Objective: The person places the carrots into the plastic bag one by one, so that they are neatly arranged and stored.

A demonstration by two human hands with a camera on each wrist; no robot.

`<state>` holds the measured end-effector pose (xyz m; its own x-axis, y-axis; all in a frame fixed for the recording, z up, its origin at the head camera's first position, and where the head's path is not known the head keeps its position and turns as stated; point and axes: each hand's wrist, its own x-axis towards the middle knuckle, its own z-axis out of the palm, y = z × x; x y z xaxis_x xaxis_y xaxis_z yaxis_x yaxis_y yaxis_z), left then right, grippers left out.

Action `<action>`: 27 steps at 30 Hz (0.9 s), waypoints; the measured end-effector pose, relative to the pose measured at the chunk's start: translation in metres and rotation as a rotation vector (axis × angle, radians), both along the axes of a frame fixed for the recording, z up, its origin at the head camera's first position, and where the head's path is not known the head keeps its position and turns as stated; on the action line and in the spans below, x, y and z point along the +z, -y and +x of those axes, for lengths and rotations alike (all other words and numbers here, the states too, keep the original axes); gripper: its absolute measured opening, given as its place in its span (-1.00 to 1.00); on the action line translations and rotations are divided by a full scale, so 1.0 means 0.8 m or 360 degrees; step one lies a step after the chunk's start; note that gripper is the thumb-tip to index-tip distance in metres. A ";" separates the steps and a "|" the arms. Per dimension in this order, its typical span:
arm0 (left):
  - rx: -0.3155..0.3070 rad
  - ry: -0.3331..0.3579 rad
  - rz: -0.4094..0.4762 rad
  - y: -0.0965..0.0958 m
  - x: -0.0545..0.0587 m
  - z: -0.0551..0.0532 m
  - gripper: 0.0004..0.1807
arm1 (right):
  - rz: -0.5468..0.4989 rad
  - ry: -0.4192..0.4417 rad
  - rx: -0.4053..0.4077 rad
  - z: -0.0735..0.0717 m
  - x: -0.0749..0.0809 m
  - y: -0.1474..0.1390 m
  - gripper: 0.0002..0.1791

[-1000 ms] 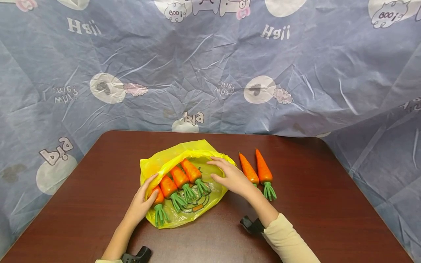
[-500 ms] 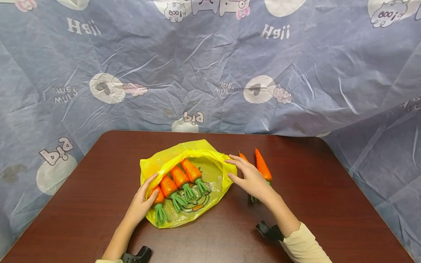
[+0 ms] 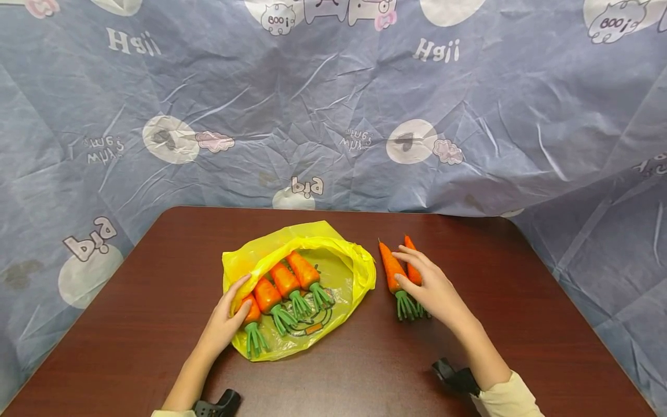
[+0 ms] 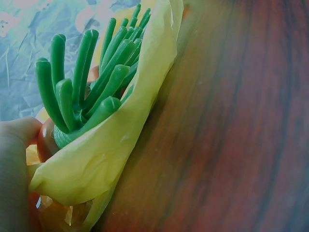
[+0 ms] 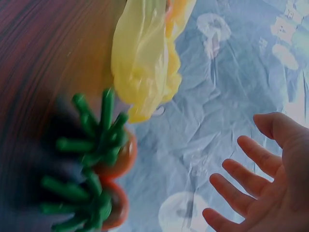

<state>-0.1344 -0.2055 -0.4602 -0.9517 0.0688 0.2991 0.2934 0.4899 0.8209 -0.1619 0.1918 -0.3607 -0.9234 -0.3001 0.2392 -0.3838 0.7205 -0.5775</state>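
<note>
Lying side by side in the yellow bag (image 3: 341, 289) are four carrots (image 3: 285, 280). The left hand (image 3: 221, 320) grips the bag's left side; right of the bag, the right hand (image 3: 436, 289) spreads wide near two loose carrots (image 3: 392, 266).

- Head view, right of centre: right hand (image 3: 436, 291) part-hides rightmost carrot (image 3: 414, 273);
- Left wrist view, left edge: left hand (image 4: 13, 179) cut off;
- Right wrist view, lower left: green tuft (image 5: 99, 205) blurred.
</note>
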 end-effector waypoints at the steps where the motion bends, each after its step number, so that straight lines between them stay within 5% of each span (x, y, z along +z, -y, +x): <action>1: 0.0000 0.0001 0.0002 0.000 0.000 0.000 -0.46 | -0.0004 0.0011 -0.0017 0.000 -0.001 -0.004 -0.52; 13: 0.0008 0.0002 -0.0014 0.000 0.000 0.000 -0.47 | 0.0061 0.0079 -0.0155 -0.010 -0.024 -0.050 -0.52; 27: 0.0009 0.0008 -0.0018 0.001 -0.001 -0.001 -0.46 | 0.0078 0.0194 -0.0102 -0.035 -0.054 -0.061 -0.50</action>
